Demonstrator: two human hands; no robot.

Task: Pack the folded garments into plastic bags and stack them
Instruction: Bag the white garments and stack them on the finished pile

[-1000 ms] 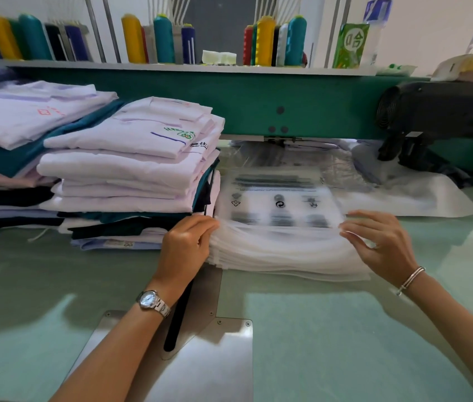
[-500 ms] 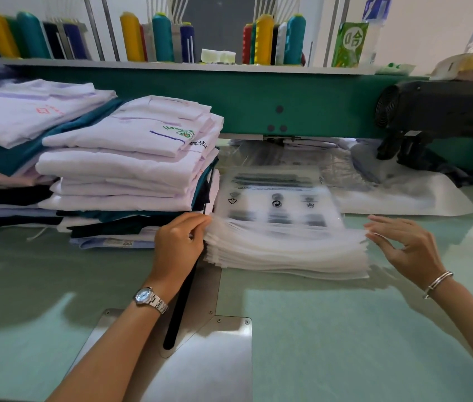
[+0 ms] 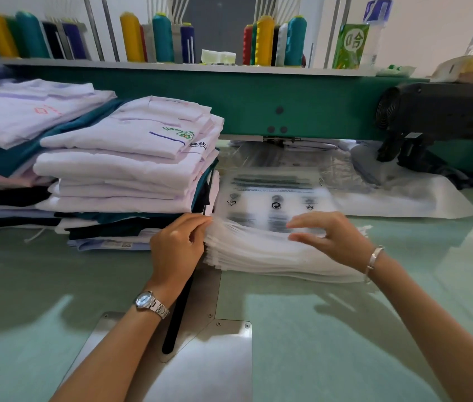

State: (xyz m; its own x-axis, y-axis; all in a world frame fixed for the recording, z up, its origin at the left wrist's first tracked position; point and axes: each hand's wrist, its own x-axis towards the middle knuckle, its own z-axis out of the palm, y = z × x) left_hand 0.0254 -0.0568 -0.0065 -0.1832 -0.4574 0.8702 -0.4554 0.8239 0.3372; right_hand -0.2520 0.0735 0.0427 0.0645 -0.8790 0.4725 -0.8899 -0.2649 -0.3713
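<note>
Bags (image 3: 273, 256) lay stacked; left hand (image 3: 176, 248) pinched their nine-o'clock corner, while right hand (image 3: 331, 239), loosely open, had come in from three o'clock over them.

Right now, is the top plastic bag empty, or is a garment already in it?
Empty. The top plastic bag lies flat and thin on its stack; the folded garments sit piled beside it.
</note>
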